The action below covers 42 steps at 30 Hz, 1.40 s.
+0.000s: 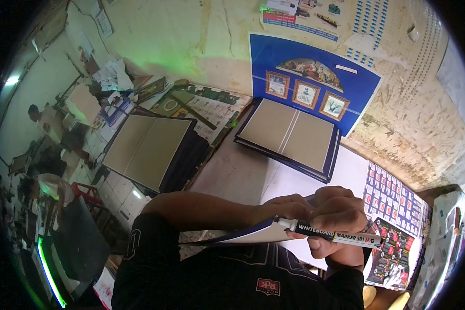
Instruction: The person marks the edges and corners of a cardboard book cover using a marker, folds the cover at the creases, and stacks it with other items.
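Observation:
A black and white marker (pixel 341 237) with a pale tip lies across the fingers of my right hand (pixel 341 209), which is closed around it. My left hand (pixel 287 209) is beside it, gripping the edge of a dark-blue and beige cover board (pixel 253 235). This board is tilted close to my body, seen nearly edge-on, and my left forearm lies across it. The two hands are close together, and my left fingers are partly hidden by my right hand. The marker's tip is near the board's upper edge; I cannot tell whether they touch.
On the white tabletop (pixel 232 170) lies a stack of beige-faced blue covers (pixel 289 132); another stack (pixel 150 150) sits to its left. A blue poster (pixel 315 59) leans on the wall behind. Printed sheets (pixel 392 201) lie right. Further left, people (pixel 57 126) work in the room.

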Available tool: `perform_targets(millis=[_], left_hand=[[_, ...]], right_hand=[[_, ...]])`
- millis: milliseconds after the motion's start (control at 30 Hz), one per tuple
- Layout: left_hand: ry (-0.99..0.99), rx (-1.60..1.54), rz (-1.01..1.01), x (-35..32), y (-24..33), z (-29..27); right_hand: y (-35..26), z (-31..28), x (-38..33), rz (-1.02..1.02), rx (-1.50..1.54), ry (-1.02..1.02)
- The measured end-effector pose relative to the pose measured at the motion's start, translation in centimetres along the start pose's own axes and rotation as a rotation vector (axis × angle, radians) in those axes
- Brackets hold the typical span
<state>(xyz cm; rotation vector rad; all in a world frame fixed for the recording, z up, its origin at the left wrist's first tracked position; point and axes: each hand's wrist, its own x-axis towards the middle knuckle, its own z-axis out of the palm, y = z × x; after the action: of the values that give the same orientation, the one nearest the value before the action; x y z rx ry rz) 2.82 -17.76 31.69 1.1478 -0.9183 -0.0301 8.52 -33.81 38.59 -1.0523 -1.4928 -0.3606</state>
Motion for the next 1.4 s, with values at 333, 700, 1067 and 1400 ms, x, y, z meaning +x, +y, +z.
perform_targets(millis=[333, 700, 1067, 1400], left_hand=[[-0.059, 0.108, 0.155, 0.3, -0.3, -0.1], [-0.065, 0.385, 0.183, -0.7, -3.2, -0.8], [-0.060, 0.390, 0.185, -2.1, -5.3, -1.6], [-0.403, -0.567, -0.057, -0.5, -7.7, -2.0]], right_hand=[[0.7, 0.0, -0.4, -0.035, 0.114, 0.035], [0.8, 0.3, 0.3, -0.055, 0.082, -0.009], [1.4, 0.6, -0.4, -0.045, 0.070, 0.032], [2.2, 0.6, -0.3, -0.061, 0.061, 0.011]])
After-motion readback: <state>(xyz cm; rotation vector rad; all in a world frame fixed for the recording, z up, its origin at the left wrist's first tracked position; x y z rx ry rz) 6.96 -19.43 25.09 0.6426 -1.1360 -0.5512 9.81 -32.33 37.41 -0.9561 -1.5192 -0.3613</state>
